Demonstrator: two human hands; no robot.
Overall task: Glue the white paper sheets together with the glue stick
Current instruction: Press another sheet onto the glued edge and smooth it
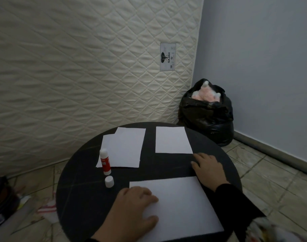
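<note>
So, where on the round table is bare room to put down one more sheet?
Bare table lies left of the cap and the left hand. A narrow strip runs between the far sheets. Around the glue stick it is crowded.

The round table (82, 180) looked dark and matt. The paper sheets (173, 140) were plain matt white. The glue stick (105, 162) and its loose cap (109, 181) appeared smooth plastic. The mattress (79, 67) was quilted cream cloth, the bag (206, 117) glossy black plastic, the floor (271, 180) tiled.
</note>
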